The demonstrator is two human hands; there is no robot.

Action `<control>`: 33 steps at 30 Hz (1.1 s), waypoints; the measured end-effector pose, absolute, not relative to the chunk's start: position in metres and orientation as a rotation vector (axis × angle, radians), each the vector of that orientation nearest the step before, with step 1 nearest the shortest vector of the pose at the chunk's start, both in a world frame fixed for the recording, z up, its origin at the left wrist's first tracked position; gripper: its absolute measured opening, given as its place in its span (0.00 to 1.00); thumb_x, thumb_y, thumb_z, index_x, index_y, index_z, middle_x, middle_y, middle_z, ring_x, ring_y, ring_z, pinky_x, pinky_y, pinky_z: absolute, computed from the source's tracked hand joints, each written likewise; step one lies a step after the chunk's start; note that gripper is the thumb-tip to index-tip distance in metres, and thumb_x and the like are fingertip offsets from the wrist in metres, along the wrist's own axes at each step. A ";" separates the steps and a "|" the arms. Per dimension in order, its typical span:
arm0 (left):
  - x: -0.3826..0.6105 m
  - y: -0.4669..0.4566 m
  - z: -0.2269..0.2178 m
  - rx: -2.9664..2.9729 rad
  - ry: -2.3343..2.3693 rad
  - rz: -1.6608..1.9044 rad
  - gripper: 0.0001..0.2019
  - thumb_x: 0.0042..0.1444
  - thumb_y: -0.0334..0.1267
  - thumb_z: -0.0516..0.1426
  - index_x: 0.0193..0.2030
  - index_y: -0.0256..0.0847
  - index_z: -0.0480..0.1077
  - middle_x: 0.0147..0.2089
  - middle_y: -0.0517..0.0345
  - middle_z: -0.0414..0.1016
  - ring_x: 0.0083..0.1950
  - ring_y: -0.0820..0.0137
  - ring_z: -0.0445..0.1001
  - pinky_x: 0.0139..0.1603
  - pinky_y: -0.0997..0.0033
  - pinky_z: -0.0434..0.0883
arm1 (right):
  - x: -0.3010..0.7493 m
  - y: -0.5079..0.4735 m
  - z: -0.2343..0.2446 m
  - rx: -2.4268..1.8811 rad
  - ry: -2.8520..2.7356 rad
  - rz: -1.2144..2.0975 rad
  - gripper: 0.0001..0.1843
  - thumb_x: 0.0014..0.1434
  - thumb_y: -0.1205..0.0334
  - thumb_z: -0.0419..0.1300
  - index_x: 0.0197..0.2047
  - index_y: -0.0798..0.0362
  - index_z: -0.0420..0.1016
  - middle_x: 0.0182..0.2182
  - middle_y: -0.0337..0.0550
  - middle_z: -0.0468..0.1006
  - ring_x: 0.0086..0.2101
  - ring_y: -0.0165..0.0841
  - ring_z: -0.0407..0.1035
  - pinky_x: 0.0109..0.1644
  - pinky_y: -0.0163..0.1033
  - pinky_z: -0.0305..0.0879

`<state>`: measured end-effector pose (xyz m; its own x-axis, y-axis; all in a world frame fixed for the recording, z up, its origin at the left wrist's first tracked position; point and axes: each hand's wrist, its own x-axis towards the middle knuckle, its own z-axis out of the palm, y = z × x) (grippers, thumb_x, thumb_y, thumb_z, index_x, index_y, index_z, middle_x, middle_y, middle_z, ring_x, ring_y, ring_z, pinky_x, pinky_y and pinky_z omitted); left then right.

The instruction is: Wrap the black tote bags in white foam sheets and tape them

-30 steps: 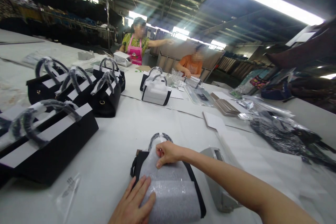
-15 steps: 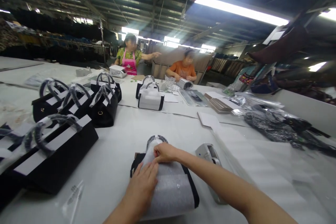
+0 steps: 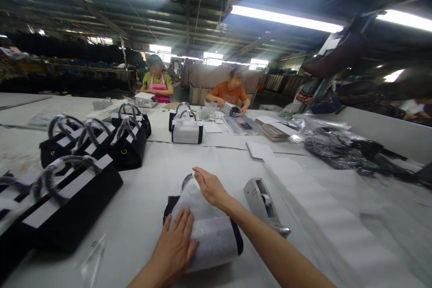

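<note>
In front of me on the white table lies a black handbag wrapped in white foam sheet [image 3: 212, 236]; its black ends show at the sides. My left hand [image 3: 177, 238] rests flat on the wrap's near left part, fingers spread. My right hand [image 3: 209, 186] is at the top of the wrap by the bag's handle [image 3: 186, 181], fingers stretched out, with nothing seen in them. Part of the handle is hidden by the wrap and this hand. To the right of my right forearm stands a grey tape dispenser [image 3: 261, 204].
Several black handbags [image 3: 72, 207] with wrapped handles stand at left. Another wrapped bag [image 3: 186, 132] is further back. White foam sheets [image 3: 324, 216] lie at right, near cardboard pieces [image 3: 275, 130] and a heap of plastic bags [image 3: 329, 150]. Two people [image 3: 231, 92] work across the table.
My right hand has opened from a pinch on the wrap and moved up toward the handle. My left hand has spread its fingers. The co-worker in the pink apron has lowered an outstretched arm.
</note>
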<state>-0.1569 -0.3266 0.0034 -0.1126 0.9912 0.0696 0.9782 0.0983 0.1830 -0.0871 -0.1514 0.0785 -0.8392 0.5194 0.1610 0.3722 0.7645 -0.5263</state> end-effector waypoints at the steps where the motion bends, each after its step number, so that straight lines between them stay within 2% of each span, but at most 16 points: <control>1: -0.156 -0.327 0.004 2.030 2.274 0.274 0.29 0.63 0.49 0.39 0.67 0.38 0.49 0.69 0.48 0.45 0.70 0.54 0.46 0.65 0.41 0.51 | -0.082 -0.161 0.073 -0.668 -2.655 0.652 0.24 0.68 0.52 0.38 0.62 0.49 0.57 0.59 0.47 0.65 0.59 0.38 0.55 0.62 0.49 0.48; 3: -0.154 -0.328 0.004 2.004 2.262 0.261 0.31 0.61 0.53 0.39 0.67 0.38 0.46 0.70 0.47 0.43 0.70 0.54 0.44 0.65 0.40 0.49 | -0.074 -0.177 0.055 -0.662 -2.672 0.637 0.24 0.65 0.53 0.45 0.62 0.48 0.58 0.61 0.48 0.61 0.63 0.42 0.48 0.65 0.58 0.35; 5: -0.153 -0.328 0.006 1.982 2.238 0.248 0.37 0.59 0.59 0.40 0.68 0.36 0.42 0.70 0.46 0.40 0.70 0.53 0.42 0.65 0.39 0.47 | -0.070 -0.182 0.039 -0.728 -2.666 0.742 0.24 0.64 0.54 0.47 0.62 0.50 0.59 0.61 0.49 0.63 0.62 0.42 0.50 0.66 0.59 0.31; 8: -0.151 -0.330 0.013 1.940 2.239 0.231 0.44 0.54 0.65 0.42 0.68 0.35 0.38 0.70 0.46 0.37 0.71 0.52 0.38 0.66 0.39 0.44 | -0.062 -0.168 0.035 -0.876 -2.536 0.851 0.26 0.66 0.53 0.40 0.63 0.55 0.58 0.59 0.50 0.65 0.59 0.36 0.58 0.66 0.49 0.44; 10: -0.147 -0.332 0.018 1.912 2.262 0.213 0.47 0.50 0.67 0.45 0.68 0.35 0.37 0.71 0.46 0.35 0.71 0.51 0.36 0.66 0.39 0.42 | -0.049 -0.154 0.044 -0.988 -2.416 0.846 0.30 0.67 0.51 0.33 0.63 0.58 0.55 0.60 0.51 0.64 0.59 0.34 0.58 0.64 0.43 0.51; 13: -0.141 -0.335 0.024 1.850 2.311 0.158 0.50 0.46 0.66 0.49 0.68 0.34 0.38 0.71 0.45 0.34 0.71 0.49 0.35 0.65 0.38 0.40 | -0.016 -0.145 0.054 -1.157 -2.270 0.837 0.35 0.66 0.48 0.29 0.64 0.63 0.54 0.61 0.56 0.61 0.61 0.37 0.55 0.64 0.44 0.51; 17: -0.141 -0.335 0.029 1.823 2.296 0.093 0.54 0.42 0.65 0.53 0.68 0.32 0.38 0.71 0.43 0.33 0.71 0.48 0.34 0.65 0.38 0.39 | 0.024 -0.161 0.054 -1.249 -2.219 0.823 0.36 0.65 0.45 0.34 0.63 0.66 0.56 0.61 0.60 0.61 0.61 0.41 0.54 0.65 0.46 0.49; 20: -0.148 -0.328 0.037 1.830 2.232 0.139 0.49 0.48 0.67 0.45 0.68 0.31 0.41 0.71 0.42 0.35 0.71 0.50 0.36 0.65 0.38 0.41 | 0.033 -0.176 0.062 -1.236 -2.210 0.778 0.36 0.65 0.46 0.34 0.64 0.65 0.54 0.62 0.57 0.59 0.62 0.40 0.52 0.66 0.44 0.47; 22: -0.150 -0.318 0.046 1.839 2.284 0.231 0.42 0.57 0.63 0.36 0.67 0.30 0.44 0.70 0.41 0.38 0.71 0.53 0.39 0.65 0.40 0.44 | 0.029 -0.182 0.073 -1.200 -2.234 0.724 0.35 0.65 0.46 0.33 0.65 0.62 0.54 0.63 0.54 0.58 0.63 0.38 0.49 0.66 0.43 0.46; 24: -0.149 -0.309 0.053 1.891 2.378 0.311 0.37 0.61 0.57 0.32 0.67 0.29 0.45 0.70 0.41 0.41 0.71 0.55 0.40 0.65 0.41 0.46 | 0.022 -0.186 0.083 -1.148 -2.296 0.667 0.35 0.66 0.45 0.32 0.65 0.59 0.54 0.63 0.51 0.57 0.64 0.38 0.46 0.67 0.46 0.44; 26: -0.146 -0.303 0.054 1.955 2.425 0.323 0.34 0.62 0.54 0.33 0.67 0.31 0.46 0.70 0.43 0.42 0.71 0.55 0.40 0.65 0.39 0.45 | 0.014 -0.191 0.086 -1.096 -2.385 0.613 0.33 0.66 0.45 0.32 0.65 0.54 0.53 0.65 0.49 0.55 0.65 0.40 0.43 0.66 0.53 0.42; 29: -0.139 -0.306 0.038 1.942 2.397 0.256 0.34 0.61 0.56 0.36 0.67 0.34 0.47 0.70 0.45 0.45 0.70 0.51 0.41 0.64 0.35 0.44 | 0.006 -0.199 0.072 -1.061 -2.562 0.500 0.30 0.66 0.44 0.35 0.65 0.46 0.54 0.65 0.48 0.52 0.65 0.45 0.40 0.64 0.65 0.37; 31: -0.137 -0.311 0.023 1.918 2.377 0.235 0.35 0.59 0.59 0.37 0.67 0.37 0.46 0.70 0.46 0.44 0.70 0.49 0.41 0.63 0.34 0.45 | 0.005 -0.205 0.054 -1.068 -2.667 0.441 0.29 0.64 0.43 0.40 0.64 0.44 0.56 0.65 0.49 0.52 0.65 0.50 0.41 0.62 0.68 0.36; 33: -0.137 -0.315 0.011 1.923 2.374 0.254 0.36 0.58 0.60 0.39 0.68 0.40 0.43 0.71 0.47 0.41 0.70 0.49 0.40 0.63 0.34 0.45 | 0.006 -0.207 0.038 -1.082 -2.697 0.433 0.29 0.63 0.43 0.43 0.64 0.44 0.56 0.65 0.50 0.53 0.64 0.51 0.44 0.62 0.67 0.37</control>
<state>-0.1367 -0.3154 0.0109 -0.2113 0.9764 0.0445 0.9638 0.2006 0.1759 0.0057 -0.2074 0.0383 -0.7109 0.6989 0.0785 0.6393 0.6887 -0.3421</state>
